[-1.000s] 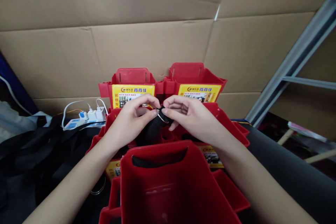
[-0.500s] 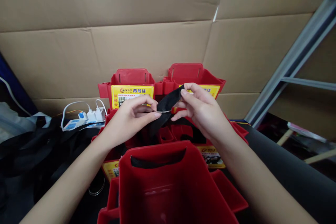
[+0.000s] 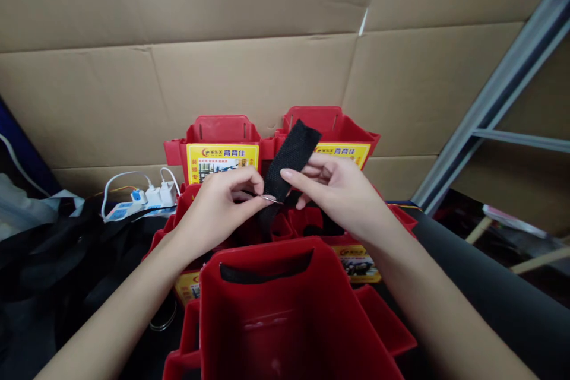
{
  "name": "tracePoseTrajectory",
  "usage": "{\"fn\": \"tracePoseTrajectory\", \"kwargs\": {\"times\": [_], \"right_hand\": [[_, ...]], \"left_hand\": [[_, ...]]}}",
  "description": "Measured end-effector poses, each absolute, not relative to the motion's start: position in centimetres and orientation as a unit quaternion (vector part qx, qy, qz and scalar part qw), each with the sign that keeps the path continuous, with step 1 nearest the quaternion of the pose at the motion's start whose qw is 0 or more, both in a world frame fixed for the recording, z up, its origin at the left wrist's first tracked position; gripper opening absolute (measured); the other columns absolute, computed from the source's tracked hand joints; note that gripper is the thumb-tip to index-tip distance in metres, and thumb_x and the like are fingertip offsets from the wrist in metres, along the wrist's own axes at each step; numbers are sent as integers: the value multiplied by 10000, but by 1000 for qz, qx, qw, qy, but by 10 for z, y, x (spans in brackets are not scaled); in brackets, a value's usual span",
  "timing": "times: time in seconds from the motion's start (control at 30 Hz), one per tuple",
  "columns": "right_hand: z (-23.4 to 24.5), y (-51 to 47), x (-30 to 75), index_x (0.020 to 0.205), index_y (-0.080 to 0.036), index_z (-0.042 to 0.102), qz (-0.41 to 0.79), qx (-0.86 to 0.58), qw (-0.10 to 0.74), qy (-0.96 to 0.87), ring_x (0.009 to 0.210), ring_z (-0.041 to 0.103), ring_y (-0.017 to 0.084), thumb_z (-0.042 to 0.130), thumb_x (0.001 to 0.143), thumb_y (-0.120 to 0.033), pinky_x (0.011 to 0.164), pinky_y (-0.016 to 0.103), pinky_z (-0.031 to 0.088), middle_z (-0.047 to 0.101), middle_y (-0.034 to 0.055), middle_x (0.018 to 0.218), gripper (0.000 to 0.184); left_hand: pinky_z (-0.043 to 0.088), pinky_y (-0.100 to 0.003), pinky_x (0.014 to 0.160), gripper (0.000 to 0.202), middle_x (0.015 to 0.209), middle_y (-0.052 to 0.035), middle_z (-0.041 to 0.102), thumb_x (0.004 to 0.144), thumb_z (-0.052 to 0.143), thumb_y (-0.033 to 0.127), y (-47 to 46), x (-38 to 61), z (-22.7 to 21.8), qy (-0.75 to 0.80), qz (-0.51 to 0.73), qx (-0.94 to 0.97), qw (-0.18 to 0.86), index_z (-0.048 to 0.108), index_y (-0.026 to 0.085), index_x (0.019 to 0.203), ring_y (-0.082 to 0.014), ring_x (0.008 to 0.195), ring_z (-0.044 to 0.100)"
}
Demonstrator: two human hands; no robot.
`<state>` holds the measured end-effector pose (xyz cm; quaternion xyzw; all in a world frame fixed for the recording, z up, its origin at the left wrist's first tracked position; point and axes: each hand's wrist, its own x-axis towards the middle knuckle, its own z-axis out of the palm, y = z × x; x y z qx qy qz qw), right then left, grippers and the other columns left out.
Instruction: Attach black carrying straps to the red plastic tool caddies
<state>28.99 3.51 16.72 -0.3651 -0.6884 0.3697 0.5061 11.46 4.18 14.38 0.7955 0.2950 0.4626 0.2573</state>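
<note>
My left hand (image 3: 222, 202) pinches a thin metal ring (image 3: 272, 199) between thumb and forefinger. A black webbing strap (image 3: 291, 160) passes through this ring, its end sticking up and to the right. My right hand (image 3: 341, 184) grips the strap just above the ring, thumb in front and fingers behind. Below my hands stands a red plastic tool box (image 3: 271, 303), with black strap showing through the slot in its back wall. The strap's lower part drops out of sight behind that box.
More red boxes with yellow labels (image 3: 222, 160) stand behind, against a cardboard wall (image 3: 249, 83). At left are a white power strip (image 3: 127, 209) with chargers and a heap of black straps (image 3: 40, 273). Loose metal rings (image 3: 164, 323) lie lower left. A metal frame (image 3: 494, 89) rises at right.
The strap's end now stands up beyond my right hand, which has slid down along it toward the ring. The ring in my left hand has tilted and dropped slightly.
</note>
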Motion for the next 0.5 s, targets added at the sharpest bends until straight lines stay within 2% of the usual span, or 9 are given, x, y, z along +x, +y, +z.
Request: {"fn": "tracePoseTrajectory", "kwargs": {"times": [0.07, 0.17, 0.27, 0.4, 0.5], "right_hand": [[166, 38, 291, 849, -130, 617, 344, -375, 541, -669, 564, 576, 91, 685, 698, -356, 419, 172, 460, 674, 57, 799, 280], [165, 43, 296, 915, -127, 620, 352, -382, 567, -639, 615, 593, 109, 687, 694, -319, 428, 180, 473, 677, 71, 853, 300], [165, 42, 301, 882, -146, 641, 401, -392, 499, -660, 659, 600, 115, 696, 683, -280, 479, 192, 499, 678, 64, 889, 246], [168, 35, 305, 752, -178, 677, 417, -397, 412, -706, 617, 573, 91, 669, 712, -283, 512, 182, 493, 673, 23, 769, 113], [168, 33, 304, 749, -187, 686, 409, -398, 378, -729, 570, 543, 73, 656, 722, -265, 500, 168, 473, 649, -8, 686, 88]], "left_hand": [[474, -224, 656, 105, 757, -5, 569, 767, 601, 190, 40, 115, 145, 288, 460, 806, 236, 510, 161, 721, -111, 705, 538], [464, -227, 658, 113, 759, -9, 588, 779, 594, 208, 36, 114, 147, 286, 455, 819, 204, 518, 162, 709, -114, 703, 545], [445, -216, 615, 130, 696, 4, 564, 777, 596, 232, 37, 113, 147, 305, 460, 815, 175, 522, 164, 695, -107, 653, 525], [420, -197, 562, 138, 676, 13, 541, 768, 601, 243, 40, 113, 144, 321, 464, 809, 164, 514, 168, 691, -98, 625, 497], [403, -180, 524, 124, 676, 14, 538, 760, 598, 218, 41, 114, 142, 316, 474, 803, 176, 510, 171, 686, -93, 615, 488]]}}
